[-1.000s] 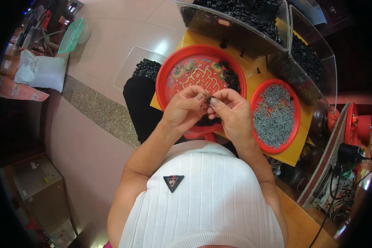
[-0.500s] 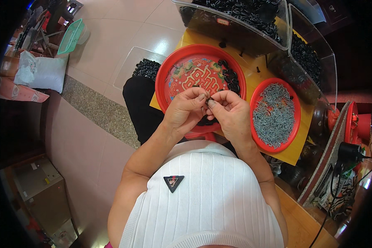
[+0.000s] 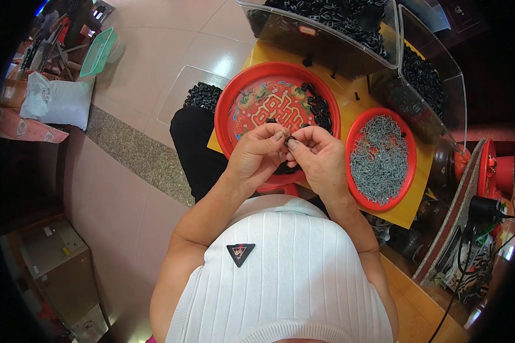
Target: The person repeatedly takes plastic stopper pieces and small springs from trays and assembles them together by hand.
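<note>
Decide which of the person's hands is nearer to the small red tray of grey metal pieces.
Right. The right hand is just beside the small red tray; the left hand is farther off, over the large red tray.

The left hand (image 3: 261,153) and the right hand (image 3: 320,157) are meeting over the near edge of the big round red plastic tray (image 3: 234,97), and their fingertips are pinching one tiny dark part (image 3: 289,139). Small black rings (image 3: 319,110) are lying inside that tray. Just beside it, a smaller red round tray (image 3: 355,128) is holding a pile of little grey metal pieces (image 3: 380,157).
</note>
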The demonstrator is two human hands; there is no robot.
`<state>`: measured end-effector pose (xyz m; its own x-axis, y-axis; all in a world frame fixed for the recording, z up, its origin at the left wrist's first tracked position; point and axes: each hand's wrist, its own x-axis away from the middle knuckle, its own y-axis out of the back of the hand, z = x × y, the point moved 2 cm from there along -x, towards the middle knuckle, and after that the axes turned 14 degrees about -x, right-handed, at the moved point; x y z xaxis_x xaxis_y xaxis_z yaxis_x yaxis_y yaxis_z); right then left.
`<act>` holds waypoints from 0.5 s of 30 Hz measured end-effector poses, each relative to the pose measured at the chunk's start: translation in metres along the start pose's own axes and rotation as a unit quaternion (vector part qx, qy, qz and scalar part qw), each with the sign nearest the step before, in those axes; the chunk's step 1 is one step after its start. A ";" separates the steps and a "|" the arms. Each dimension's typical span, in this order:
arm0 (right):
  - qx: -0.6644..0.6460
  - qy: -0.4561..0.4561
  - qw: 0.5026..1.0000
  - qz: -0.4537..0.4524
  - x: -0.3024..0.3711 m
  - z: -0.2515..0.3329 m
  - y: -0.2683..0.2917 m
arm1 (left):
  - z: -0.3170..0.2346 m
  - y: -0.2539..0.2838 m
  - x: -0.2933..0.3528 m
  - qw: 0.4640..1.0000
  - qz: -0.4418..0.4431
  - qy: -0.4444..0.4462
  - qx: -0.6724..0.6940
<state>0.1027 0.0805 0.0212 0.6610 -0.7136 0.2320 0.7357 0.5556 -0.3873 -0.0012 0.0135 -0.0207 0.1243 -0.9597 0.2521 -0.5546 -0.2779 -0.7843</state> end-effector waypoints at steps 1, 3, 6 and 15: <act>0.000 0.000 1.000 0.000 0.000 0.000 0.000 | 0.000 0.001 0.000 1.000 -0.007 -0.002 -0.004; 0.010 -0.006 1.000 -0.010 -0.001 0.000 -0.001 | 0.001 0.001 0.000 1.000 -0.018 -0.002 -0.006; 0.014 -0.007 1.000 -0.014 -0.002 -0.001 0.000 | 0.001 0.000 -0.001 1.000 -0.023 -0.002 -0.007; 0.013 -0.010 1.000 -0.015 -0.001 -0.001 0.001 | 0.001 -0.002 0.002 0.998 -0.039 -0.011 -0.039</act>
<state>0.1031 0.0812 0.0192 0.6407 -0.7221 0.2610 0.7592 0.5449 -0.3560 0.0011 0.0126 -0.0190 0.1872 -0.9360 0.2982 -0.6054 -0.3490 -0.7153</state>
